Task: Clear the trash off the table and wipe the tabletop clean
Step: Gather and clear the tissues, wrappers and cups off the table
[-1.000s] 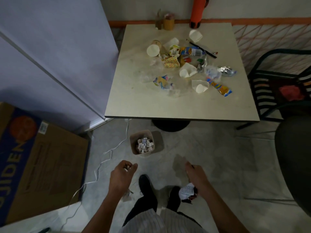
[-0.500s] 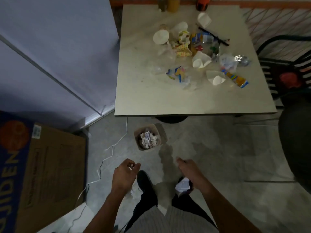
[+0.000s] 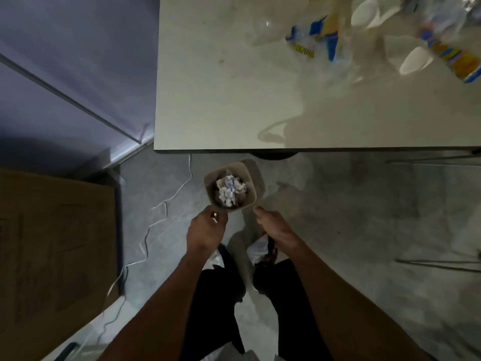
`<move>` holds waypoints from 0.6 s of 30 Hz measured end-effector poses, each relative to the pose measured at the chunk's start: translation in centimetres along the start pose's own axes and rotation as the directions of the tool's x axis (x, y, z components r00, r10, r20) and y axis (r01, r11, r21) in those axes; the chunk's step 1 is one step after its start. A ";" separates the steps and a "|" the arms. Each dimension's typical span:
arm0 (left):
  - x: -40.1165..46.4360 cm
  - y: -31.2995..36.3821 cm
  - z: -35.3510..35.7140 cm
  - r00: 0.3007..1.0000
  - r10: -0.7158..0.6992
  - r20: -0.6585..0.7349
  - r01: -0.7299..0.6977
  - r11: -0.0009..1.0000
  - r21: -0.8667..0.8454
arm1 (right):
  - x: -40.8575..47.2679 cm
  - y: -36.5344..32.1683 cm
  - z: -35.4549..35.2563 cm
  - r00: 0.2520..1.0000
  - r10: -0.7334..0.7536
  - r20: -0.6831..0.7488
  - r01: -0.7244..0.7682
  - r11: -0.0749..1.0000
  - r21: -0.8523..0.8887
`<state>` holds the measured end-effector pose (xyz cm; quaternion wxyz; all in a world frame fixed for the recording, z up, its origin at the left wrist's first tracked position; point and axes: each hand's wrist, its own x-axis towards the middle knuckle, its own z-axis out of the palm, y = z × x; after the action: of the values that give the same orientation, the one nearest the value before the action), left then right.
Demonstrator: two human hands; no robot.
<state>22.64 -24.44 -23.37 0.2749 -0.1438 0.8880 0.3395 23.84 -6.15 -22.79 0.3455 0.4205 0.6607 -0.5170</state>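
Plainly the trash is the matter in hand: most of it lies along the far edge of the table (image 3: 234,100), toward the far right corner, where a blue-and-yellow wrapper (image 3: 316,40), two white paper cups (image 3: 364,13) and (image 3: 415,61), an orange-and-blue wrapper (image 3: 453,57) and some clear plastic (image 3: 263,27) sit close together, blurred. The near half of the tabletop carries none of it. On the floor just below the table's near edge stands a small bin (image 3: 250,178), already holding crumpled paper (image 3: 230,190).

Both hands hover just short of the bin's near rim. The right hand (image 3: 273,226) has its fingers curled round a crumpled white scrap (image 3: 257,247) that hangs beneath the palm. The left hand (image 3: 205,230) is curled as well, with something small and shiny at the fingertips, but what it is I cannot tell.

The step looks like dropping carried trash into the bin. Next, each hand needs to come over the bin's mouth and let go, then reach back to the far edge for more; wiping is not yet begun.

A cardboard box (image 3: 57,243) and a white cable (image 3: 156,220) lie to the left.
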 end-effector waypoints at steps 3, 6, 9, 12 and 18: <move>4.3 -1.1 3.0 1.000 0.019 -0.012 -0.020 0.995 -0.098 | 4.5 -1.5 0.8 0.999 -0.032 0.016 0.033 0.999 -0.021; 9.1 -2.1 6.4 0.994 0.049 -0.102 -0.072 0.970 -0.231 | 9.8 -2.4 1.8 0.991 -0.127 0.039 0.129 0.991 -0.045; 13.9 -3.0 9.6 0.977 0.084 -0.194 -0.148 0.926 -0.347 | 15.2 -2.4 3.2 0.953 -0.298 0.044 0.301 0.947 -0.112; 18.7 -4.1 13.3 0.943 0.189 -0.272 -0.285 0.882 -0.375 | 21.3 -1.2 5.0 0.878 -0.469 0.094 0.478 0.852 -0.215; 27.5 -8.6 20.1 0.895 0.258 -0.363 -0.390 0.849 -0.356 | 31.6 1.8 8.3 0.828 -0.547 0.126 0.539 0.712 -0.451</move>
<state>12.11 -18.84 -56.43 0.0367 -0.0959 0.8365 0.5383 12.75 -7.76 -53.54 0.2639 0.1162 0.8620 -0.4169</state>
